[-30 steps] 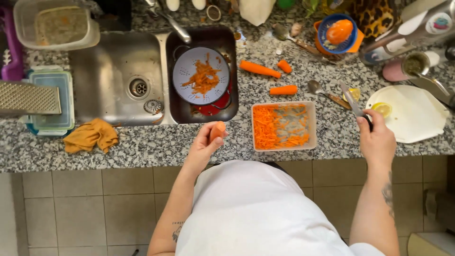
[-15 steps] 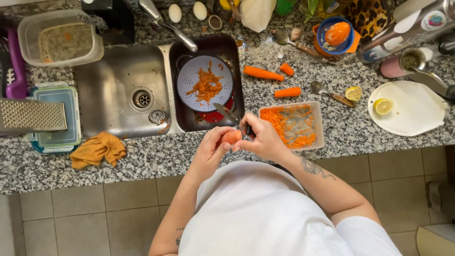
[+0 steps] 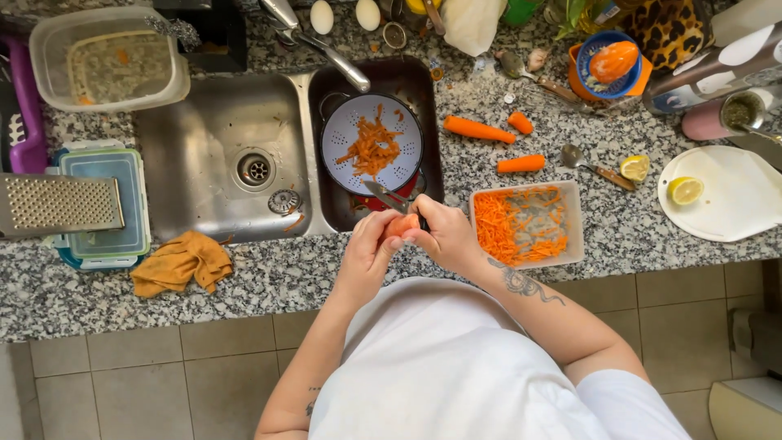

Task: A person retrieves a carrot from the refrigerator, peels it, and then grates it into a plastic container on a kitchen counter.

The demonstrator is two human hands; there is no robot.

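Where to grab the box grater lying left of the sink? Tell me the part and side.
Take the box grater by its long plain edges, from above. It lies flat on its side across the lidded container, holed face up, so the edges spare fingers the teeth. Its handle is out of frame.

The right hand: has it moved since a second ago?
Yes. The right hand has come left from beside the white cutting board to the carrot piece, past the container of grated carrot.

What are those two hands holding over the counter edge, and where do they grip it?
The left hand pinches a short orange carrot piece at its end. The right hand grips a small metal-bladed knife by its handle, the blade pointing toward the sink.
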